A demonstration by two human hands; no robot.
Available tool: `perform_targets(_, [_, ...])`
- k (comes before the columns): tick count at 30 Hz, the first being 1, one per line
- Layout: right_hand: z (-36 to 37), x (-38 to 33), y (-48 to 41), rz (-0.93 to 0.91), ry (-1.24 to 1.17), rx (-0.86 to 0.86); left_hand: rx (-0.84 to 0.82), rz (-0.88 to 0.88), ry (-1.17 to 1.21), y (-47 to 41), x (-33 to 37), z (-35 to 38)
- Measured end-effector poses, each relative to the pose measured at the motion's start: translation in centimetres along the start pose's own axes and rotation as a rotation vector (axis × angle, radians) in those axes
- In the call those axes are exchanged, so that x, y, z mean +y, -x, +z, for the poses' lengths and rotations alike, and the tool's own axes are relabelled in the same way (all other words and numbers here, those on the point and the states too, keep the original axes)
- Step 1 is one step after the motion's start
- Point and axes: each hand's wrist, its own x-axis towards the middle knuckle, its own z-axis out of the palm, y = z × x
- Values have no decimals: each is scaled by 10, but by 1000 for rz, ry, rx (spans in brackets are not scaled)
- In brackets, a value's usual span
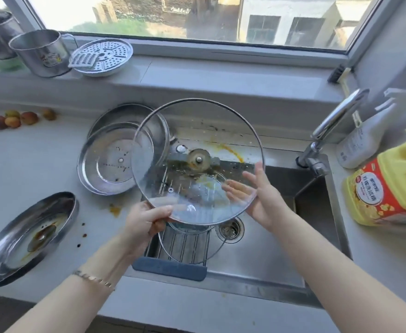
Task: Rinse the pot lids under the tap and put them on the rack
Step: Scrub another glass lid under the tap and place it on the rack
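Gripping the glass lid [197, 131]: left hand [144, 222] (right hand [262, 198] flat beneath it).

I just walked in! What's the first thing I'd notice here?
The big glass lid, held up over the sink in the middle, with the left hand holding its lower rim and the right hand flat against its right side. Then the bright yellow bottle on the right counter.
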Motion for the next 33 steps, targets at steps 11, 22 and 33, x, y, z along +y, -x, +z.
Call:
perform_targets(11, [-127, -24, 27, -151, -11, 275, -214, -363, -30, -32, -21, 102])
perform_targets(22, [-168, -89, -21, 39, 480, 275, -6, -273, 275, -61, -34, 139])
perform_targets(33, [-167, -119, -99, 136, 624, 483, 103, -154, 120, -71, -37, 133])
